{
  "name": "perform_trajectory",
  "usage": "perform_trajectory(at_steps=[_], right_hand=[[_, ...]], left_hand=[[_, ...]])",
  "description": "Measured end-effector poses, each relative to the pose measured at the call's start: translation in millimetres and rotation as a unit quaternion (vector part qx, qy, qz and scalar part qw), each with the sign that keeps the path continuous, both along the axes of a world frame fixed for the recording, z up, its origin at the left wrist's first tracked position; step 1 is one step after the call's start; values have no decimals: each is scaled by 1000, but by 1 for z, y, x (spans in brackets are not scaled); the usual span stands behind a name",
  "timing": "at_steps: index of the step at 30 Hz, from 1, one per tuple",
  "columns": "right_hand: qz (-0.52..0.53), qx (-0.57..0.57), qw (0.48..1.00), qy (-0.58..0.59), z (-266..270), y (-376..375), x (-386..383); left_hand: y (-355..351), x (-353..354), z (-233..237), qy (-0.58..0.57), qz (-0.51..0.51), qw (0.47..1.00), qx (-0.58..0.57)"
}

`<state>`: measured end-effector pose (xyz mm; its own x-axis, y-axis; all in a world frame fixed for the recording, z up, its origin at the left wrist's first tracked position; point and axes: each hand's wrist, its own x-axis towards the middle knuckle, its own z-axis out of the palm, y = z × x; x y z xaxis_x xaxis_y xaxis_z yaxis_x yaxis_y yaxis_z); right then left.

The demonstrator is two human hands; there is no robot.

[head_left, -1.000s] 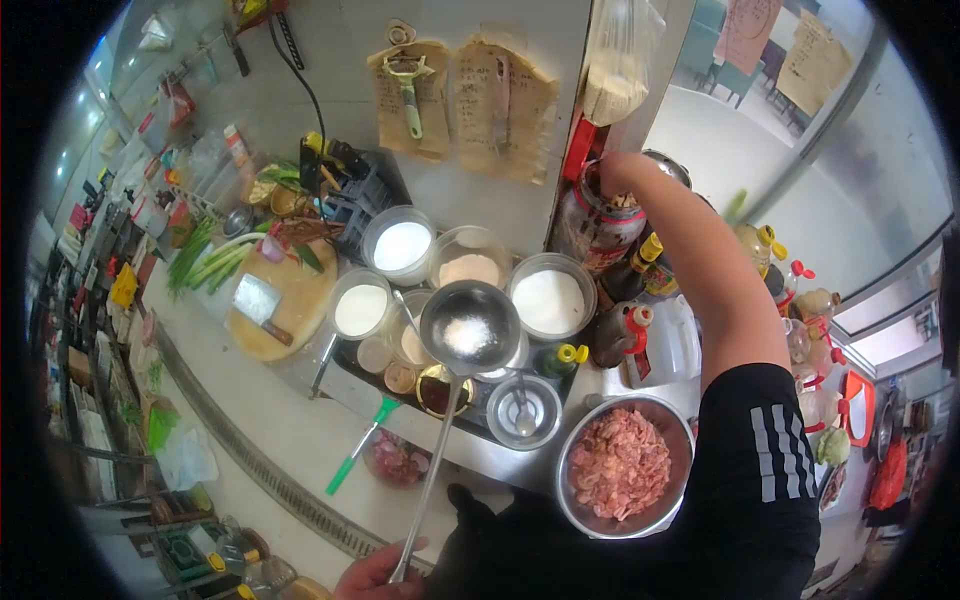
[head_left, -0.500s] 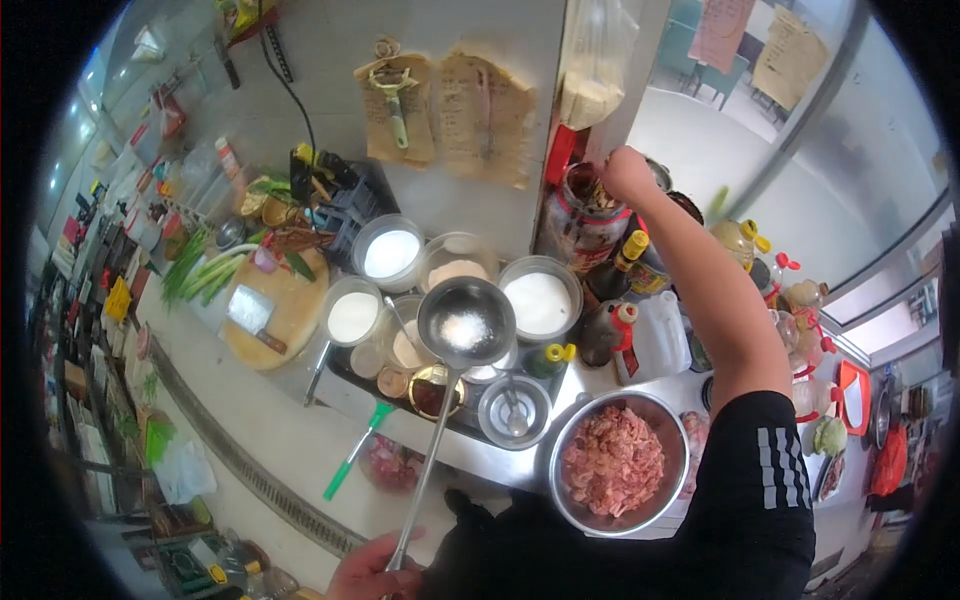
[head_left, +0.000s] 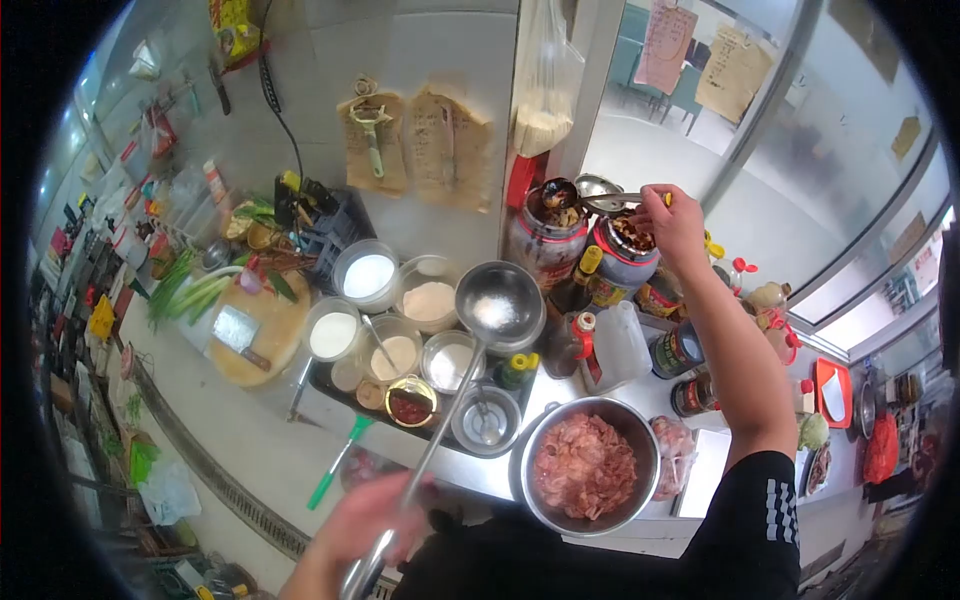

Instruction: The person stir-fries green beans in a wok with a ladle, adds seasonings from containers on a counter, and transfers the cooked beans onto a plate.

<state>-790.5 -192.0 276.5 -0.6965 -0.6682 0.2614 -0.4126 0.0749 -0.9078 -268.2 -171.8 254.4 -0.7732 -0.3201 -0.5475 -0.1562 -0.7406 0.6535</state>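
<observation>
My left hand grips the long handle of a steel ladle whose bowl holds a little white powder and hovers over the seasoning tubs. My right hand holds a metal spoon loaded with dark chunky paste, its bowl above a large glass jar with a red rim. A second open jar of chunky sauce stands just under that hand. A steel bowl of raw minced meat sits near the counter's front edge.
Tubs of white powders and small tins fill a tray behind the bowl. A round cutting board with a cleaver and green onions lie to the left. Sauce bottles and a white jug crowd the right.
My right hand has lifted out of the large jar and moved right, bringing up a spoon of dark paste. The ladle's bowl has shifted right and farther back.
</observation>
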Motion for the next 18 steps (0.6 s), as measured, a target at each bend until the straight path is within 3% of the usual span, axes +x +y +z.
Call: perform_trajectory(at_steps=[1,2,6,8,10,11,13,18], right_hand=[[-2,-28,999,-26,-1,4,-3],[2,-53,997,-61,-3,9,-4],[21,-78,996,-36,8,50,16],[31,20,990,137,18,80,46],[64,47,925,371,8,105,63],[69,48,925,370,1,113,71],[132,23,866,482,-8,123,84],[166,9,876,454,-25,132,92]], left_hand=[[-6,-5,-4,50,2,997,64],[-12,-13,-4,-27,-31,999,-12],[-28,-48,0,-16,-46,999,-20],[-33,-58,-2,-8,-56,998,-16],[-34,-61,-3,-2,-38,999,9],[-36,-63,-2,4,-27,999,31],[-36,-67,6,5,-28,999,30],[-35,-69,8,22,-31,998,41]])
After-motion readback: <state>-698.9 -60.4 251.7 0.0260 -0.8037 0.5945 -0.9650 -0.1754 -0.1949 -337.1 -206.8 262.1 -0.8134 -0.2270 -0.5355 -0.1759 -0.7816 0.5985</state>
